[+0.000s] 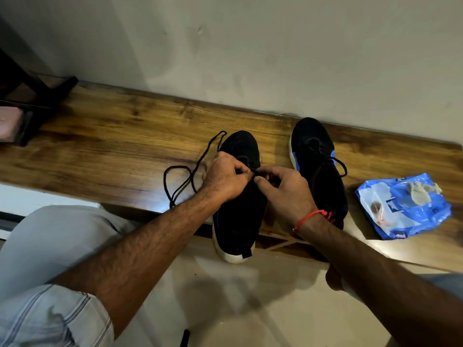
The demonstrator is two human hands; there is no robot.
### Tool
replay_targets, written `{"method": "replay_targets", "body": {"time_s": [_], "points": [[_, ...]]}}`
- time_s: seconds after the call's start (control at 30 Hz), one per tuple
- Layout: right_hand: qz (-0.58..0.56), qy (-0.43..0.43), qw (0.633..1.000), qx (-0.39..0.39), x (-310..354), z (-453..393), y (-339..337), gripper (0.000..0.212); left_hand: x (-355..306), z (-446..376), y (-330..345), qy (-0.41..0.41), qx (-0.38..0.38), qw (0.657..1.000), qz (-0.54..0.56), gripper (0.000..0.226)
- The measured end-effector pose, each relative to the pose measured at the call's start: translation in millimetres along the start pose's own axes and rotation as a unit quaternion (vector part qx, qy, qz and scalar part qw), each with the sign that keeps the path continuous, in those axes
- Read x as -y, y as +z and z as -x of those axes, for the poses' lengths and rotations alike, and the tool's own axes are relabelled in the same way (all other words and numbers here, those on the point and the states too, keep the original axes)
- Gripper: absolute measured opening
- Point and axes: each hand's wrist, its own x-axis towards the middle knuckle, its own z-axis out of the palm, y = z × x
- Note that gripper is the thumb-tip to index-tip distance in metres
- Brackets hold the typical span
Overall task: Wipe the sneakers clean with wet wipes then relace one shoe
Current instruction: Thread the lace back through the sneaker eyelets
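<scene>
Two black sneakers with white soles stand on a wooden bench. The left sneaker hangs its heel over the front edge. My left hand and my right hand meet above its eyelets, both pinching the tip of a black shoelace. The rest of the lace lies in loose loops on the wood to the left. The right sneaker has blue trim and stays laced, untouched. A blue wet wipes pack lies at the right with a crumpled used wipe on top.
A wall runs right behind the bench. A dark stand with a pink item sits at the bench's far left. My knees in light trousers are at the lower left and right, above a pale tiled floor.
</scene>
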Motion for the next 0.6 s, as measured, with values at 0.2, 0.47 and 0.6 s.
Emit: {"method": "replay_targets", "body": {"time_s": [0.2, 0.47, 0.6], "points": [[-0.193, 0.106, 0.975, 0.027, -8, -9, 0, 0.026, 1, 4, -1, -0.003, 0.010, 1.000, 0.011, 0.019], [-0.171, 0.119, 0.978, 0.012, -9, -22, 5, 0.010, 3, 7, -5, 0.010, 0.007, 1.000, -0.006, 0.012], [-0.126, 0.097, 0.987, 0.022, -8, -26, 7, 0.012, 4, 4, -8, 0.039, 0.025, 0.998, -0.040, 0.015]]}}
